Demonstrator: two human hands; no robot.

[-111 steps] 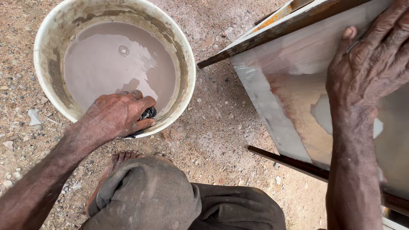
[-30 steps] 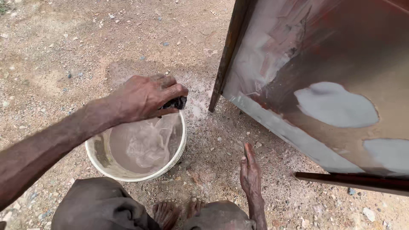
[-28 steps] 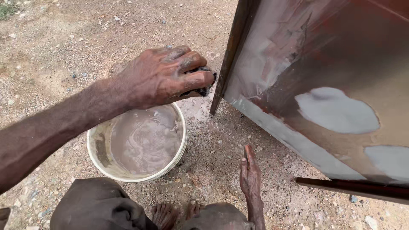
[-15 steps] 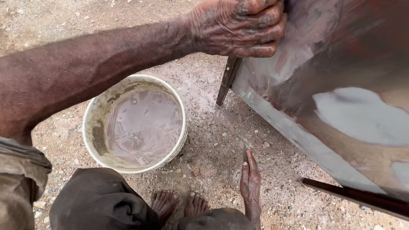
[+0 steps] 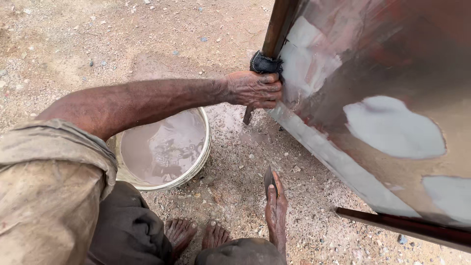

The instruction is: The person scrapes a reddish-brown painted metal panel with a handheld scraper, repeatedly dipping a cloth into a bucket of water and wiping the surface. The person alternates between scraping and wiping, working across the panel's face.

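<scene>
Left hand (image 5: 255,89): fingers closed on dark abrasive pad (image 5: 265,63), pressed against metal panel (image 5: 373,113) edge for rubbing. Right hand (image 5: 275,208): hangs loose, holding nothing. Bucket (image 5: 202,162) of murky water just beside, within reach.

Looked for any packages, labels, signs or screens here and there weren't any; nothing printed or boxed turned up anywhere in the shot.
</scene>
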